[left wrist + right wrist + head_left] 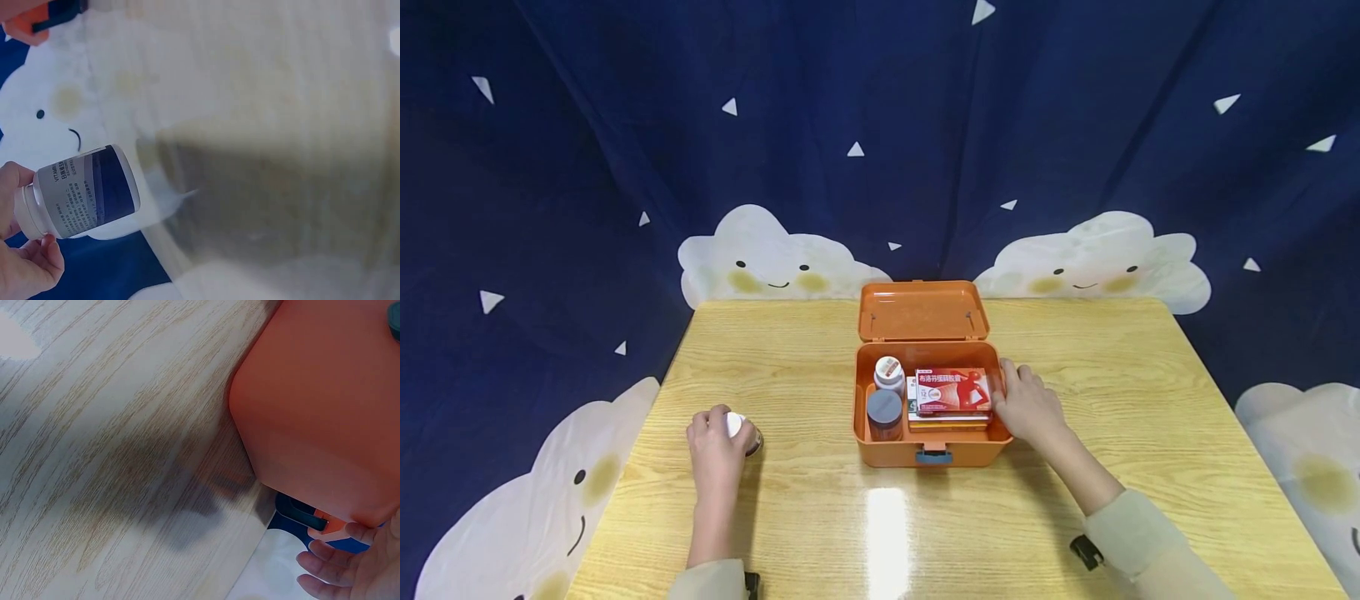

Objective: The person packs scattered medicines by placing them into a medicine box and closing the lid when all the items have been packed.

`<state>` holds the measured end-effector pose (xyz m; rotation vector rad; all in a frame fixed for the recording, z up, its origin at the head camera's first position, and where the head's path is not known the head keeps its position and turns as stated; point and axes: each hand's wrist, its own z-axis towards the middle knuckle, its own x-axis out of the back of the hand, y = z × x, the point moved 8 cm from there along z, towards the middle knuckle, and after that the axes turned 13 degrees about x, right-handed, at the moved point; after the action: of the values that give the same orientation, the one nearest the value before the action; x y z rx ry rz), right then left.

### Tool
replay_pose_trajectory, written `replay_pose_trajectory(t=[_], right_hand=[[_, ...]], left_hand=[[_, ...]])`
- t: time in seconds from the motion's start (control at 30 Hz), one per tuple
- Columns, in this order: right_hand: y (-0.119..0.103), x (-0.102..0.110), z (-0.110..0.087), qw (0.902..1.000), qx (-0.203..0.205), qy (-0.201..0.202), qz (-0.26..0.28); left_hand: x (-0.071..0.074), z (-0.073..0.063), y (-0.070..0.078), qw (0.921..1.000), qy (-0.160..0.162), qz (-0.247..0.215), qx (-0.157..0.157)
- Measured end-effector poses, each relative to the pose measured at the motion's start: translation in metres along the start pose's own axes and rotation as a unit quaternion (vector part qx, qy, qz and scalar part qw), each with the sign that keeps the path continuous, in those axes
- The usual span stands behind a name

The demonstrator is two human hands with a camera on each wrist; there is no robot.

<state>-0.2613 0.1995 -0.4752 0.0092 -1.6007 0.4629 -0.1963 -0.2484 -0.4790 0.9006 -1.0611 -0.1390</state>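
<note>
On the left of the table, my left hand pinches the white cap of a medicine bottle. In the left wrist view the bottle is white, with a silver and dark blue label. My right hand rests at the right rim of an open orange medicine box; the right wrist view shows its fingers loosely extended beside the outer wall. Inside the box a white bottle and a grey-lidded jar stand at the left. A red medicine carton lies on other cartons at the right.
The box's lid is tipped back, and a blue-grey latch hangs at its front. Beneath is a wooden table. A dark blue curtain with white clouds hangs behind and beside it.
</note>
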Motion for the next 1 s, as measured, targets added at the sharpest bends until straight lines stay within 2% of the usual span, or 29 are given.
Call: replay_pose_trajectory(t=[0.6,1.0], right_hand=[[-0.001,0.001,0.0,1.0,0.003,0.002,0.004],[-0.001,0.001,0.0,1.0,0.003,0.0,0.004]], left_hand=[[-0.013,0.006,0.078,0.9965,-0.022,-0.024,-0.077],[-0.009,0.01,0.127,0.9913,-0.026,-0.045,-0.121]])
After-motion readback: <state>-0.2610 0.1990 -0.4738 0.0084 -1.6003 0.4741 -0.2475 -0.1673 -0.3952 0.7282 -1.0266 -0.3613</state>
